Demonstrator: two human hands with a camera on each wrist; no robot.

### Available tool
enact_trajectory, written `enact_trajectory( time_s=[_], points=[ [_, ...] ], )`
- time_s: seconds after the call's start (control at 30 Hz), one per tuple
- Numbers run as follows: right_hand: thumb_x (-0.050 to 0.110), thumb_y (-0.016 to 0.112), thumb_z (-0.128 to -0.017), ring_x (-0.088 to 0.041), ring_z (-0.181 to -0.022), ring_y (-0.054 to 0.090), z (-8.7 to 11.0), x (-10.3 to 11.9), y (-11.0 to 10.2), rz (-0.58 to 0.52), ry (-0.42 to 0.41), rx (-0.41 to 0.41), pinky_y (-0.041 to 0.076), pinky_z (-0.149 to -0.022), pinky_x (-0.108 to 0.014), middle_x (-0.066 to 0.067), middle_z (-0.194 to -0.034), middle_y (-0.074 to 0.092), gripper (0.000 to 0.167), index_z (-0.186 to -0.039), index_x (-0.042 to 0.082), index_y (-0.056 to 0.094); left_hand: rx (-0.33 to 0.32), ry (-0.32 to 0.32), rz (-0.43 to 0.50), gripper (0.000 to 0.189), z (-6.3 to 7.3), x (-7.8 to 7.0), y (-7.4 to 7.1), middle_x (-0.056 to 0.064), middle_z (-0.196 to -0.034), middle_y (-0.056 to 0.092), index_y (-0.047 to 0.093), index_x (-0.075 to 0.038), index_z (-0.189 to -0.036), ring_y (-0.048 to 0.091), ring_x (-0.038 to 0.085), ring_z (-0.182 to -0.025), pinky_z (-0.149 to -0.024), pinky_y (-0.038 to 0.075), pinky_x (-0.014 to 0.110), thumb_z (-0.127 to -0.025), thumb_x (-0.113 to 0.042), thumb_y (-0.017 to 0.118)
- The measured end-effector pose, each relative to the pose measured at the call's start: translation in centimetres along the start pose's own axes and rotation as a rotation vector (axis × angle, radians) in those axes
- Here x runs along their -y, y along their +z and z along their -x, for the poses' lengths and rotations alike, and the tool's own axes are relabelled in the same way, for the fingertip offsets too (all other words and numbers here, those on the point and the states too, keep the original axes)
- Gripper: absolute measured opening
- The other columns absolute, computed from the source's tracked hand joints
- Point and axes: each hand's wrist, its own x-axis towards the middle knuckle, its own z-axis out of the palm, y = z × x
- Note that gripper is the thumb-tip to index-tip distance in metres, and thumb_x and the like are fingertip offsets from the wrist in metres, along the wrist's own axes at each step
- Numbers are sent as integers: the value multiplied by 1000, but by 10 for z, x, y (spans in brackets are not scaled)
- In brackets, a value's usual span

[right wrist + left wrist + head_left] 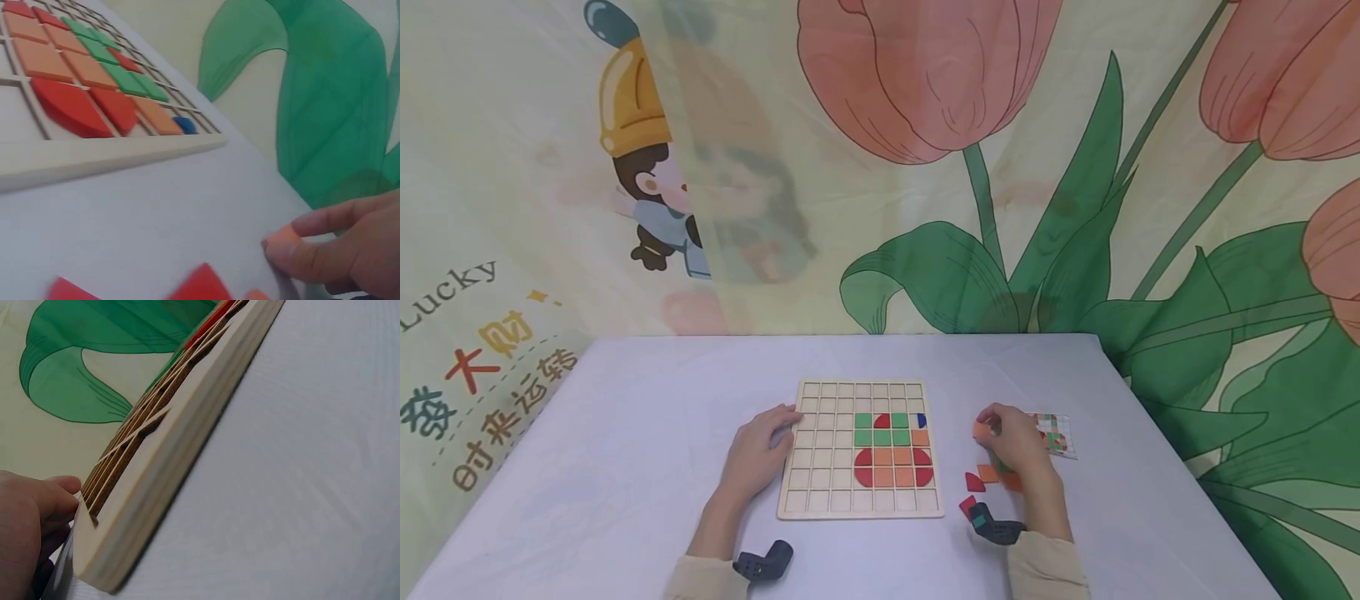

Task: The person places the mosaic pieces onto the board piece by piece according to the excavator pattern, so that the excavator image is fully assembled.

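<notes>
A light wooden grid board (820,511) lies on the table, partly filled with green, red, orange and blue tiles. My left hand (757,454) touches the board's left edge; in the left wrist view, the fingertips (65,499) rest right at the board's rim. To the right of the board, my right hand (1017,437) pinches an orange tile (981,429) between thumb and finger. The right wrist view shows that orange tile (284,236) partly covered by the fingers. A patterned card (1062,435) lies beyond the right hand, partly hidden by it.
Loose tiles lie by the right wrist: an orange square (988,473), a red piece (974,482) and another red piece (966,505). A printed cloth with tulips (925,75) hangs behind the white table (662,400). Each wrist wears a dark camera (765,562).
</notes>
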Motion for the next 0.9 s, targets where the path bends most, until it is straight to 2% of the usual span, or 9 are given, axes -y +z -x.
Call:
enact_trajectory(
  time_s=[0.2,0.33,0.43,0.6,0.8,0.9],
  points=[
    [17,74,-83,-18,-81,55,-5,20,18,-93,8,-81,56,-70,-26,-5,-92,65,16,-97,13,67,5,-2,-8,33,-1,2,1,8,-140,53,62,-14,-123,41,30,-136,-114,28,54,-92,-17,55],
    [20,71,-85,-17,-84,58,-5,42,29,-173,-18,-153,58,-75,-29,-4,-93,65,15,-99,13,68,3,2,-7,32,-1,2,1,7,-140,53,62,-14,-123,41,30,-136,-114,28,54,-92,-17,55],
    [19,71,-86,-16,-84,61,-2,61,36,-211,-70,-169,58,-75,-28,-3,-92,67,15,-99,14,69,2,0,1,32,-1,2,1,7,-140,53,62,-14,-123,41,30,-136,-114,28,53,-92,-16,55],
    [18,72,-85,-11,-78,60,4,87,46,-250,-147,-126,57,-71,-22,2,-89,67,13,-98,16,71,-5,5,13,32,-3,3,0,8,-140,53,63,-14,-122,42,30,-136,-114,28,53,-91,-16,56],
    [17,72,-85,-8,-79,61,6,101,53,-267,-232,-75,57,-73,-24,4,-89,68,12,-97,17,72,-6,8,31,32,-4,3,0,9,-139,54,63,-13,-122,42,30,-135,-114,29,53,-91,-16,56],
    [16,72,-85,-8,-78,61,8,108,56,-260,-269,-51,55,-71,-22,5,-87,69,12,-96,17,72,2,-3,25,32,-3,3,0,8,-139,53,63,-14,-122,42,30,-135,-114,29,52,-91,-17,55]
  ],
)
